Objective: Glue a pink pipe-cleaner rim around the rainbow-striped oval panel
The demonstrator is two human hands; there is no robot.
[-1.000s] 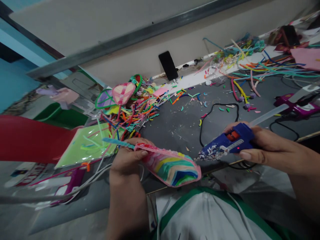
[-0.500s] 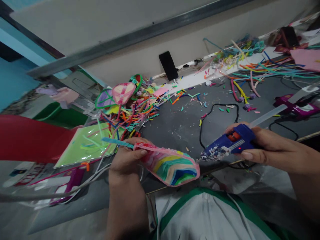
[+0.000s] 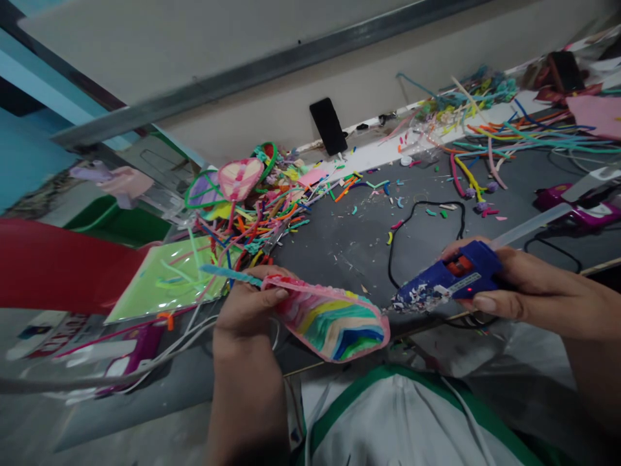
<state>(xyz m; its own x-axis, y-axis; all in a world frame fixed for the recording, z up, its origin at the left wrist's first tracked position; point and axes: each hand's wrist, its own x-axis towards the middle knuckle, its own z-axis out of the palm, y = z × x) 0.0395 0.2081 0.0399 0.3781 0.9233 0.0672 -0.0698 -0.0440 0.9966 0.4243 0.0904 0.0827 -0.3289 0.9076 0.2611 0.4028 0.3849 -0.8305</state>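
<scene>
My left hand (image 3: 250,301) pinches the end of a striped pipe-cleaner piece (image 3: 334,323), with a pink rim and bands of pink, yellow, teal, beige, blue and green. A light blue pipe-cleaner stem (image 3: 230,274) sticks out leftward past my fingers. My right hand (image 3: 519,294) is wrapped round a blue glue gun (image 3: 458,275), its red light lit and its front crusted with bits of debris. From its back a translucent glue stick (image 3: 531,224) juts out. The nozzle is close to the piece's right rim; whether it touches, I cannot tell.
Pipe-cleaner scraps and finished shapes (image 3: 240,178) heap at the left, beside a green plastic packet (image 3: 162,275). A phone (image 3: 328,126) leans on the wall. A purple glue gun (image 3: 577,206) lies right; a black cable (image 3: 391,249) loops across the grey table (image 3: 330,243). Left stands a red chair (image 3: 63,265).
My right hand and the glue gun have shifted very slightly to the right. The striped piece stays almost where it was in my left hand.
</scene>
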